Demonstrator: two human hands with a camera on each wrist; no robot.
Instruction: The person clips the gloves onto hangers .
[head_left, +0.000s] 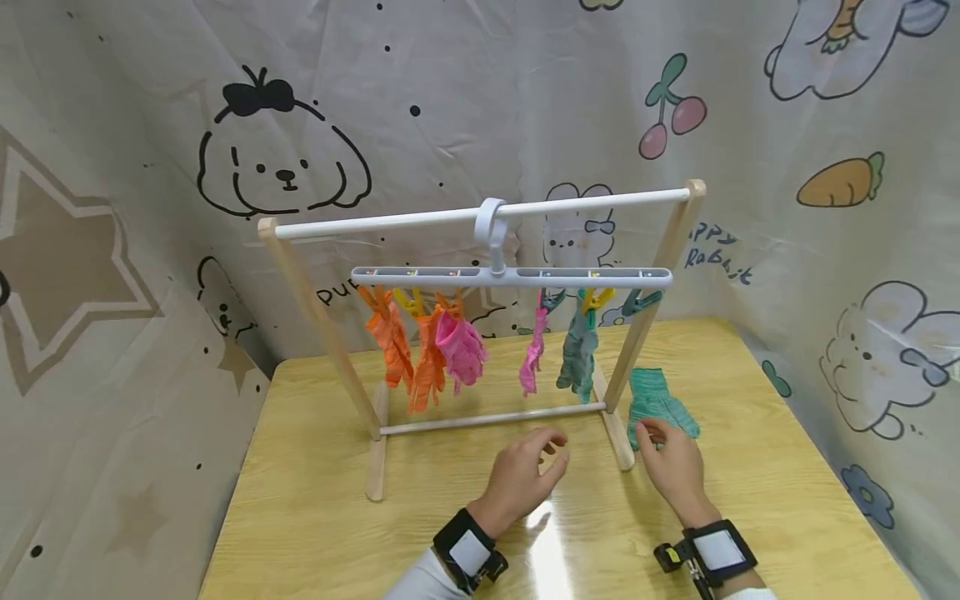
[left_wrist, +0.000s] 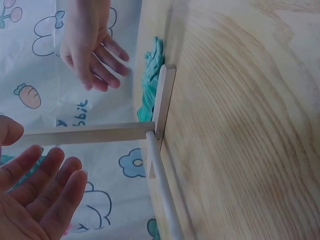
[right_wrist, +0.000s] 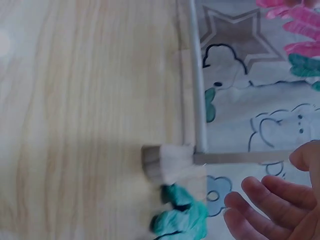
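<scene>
My left hand (head_left: pixel 521 471) hovers before the wooden rack with loosely bent fingers and holds nothing; its fingers spread open in the left wrist view. A green knitted glove (head_left: pixel 660 400) lies on the table just right of the rack's foot. Over its near edge, in the head view, is my right hand (head_left: pixel 671 467), relaxed and holding nothing. From the grey hanger (head_left: pixel 513 277), clothespins hold two orange gloves (head_left: pixel 388 342), a pink glove (head_left: pixel 461 346), a narrow pink glove (head_left: pixel 533 350) and a grey-green glove (head_left: pixel 579 350). A teal clothespin (head_left: pixel 641 301) at the right end holds nothing.
The rack's white top bar (head_left: pixel 420 218) carries the hanger's hook. Its right post (head_left: pixel 652 308) and right foot (head_left: pixel 615 429) stand between my hands and the hanging gloves' side. A printed curtain (head_left: pixel 450 100) closes off the back of the wooden table (head_left: pixel 315 500).
</scene>
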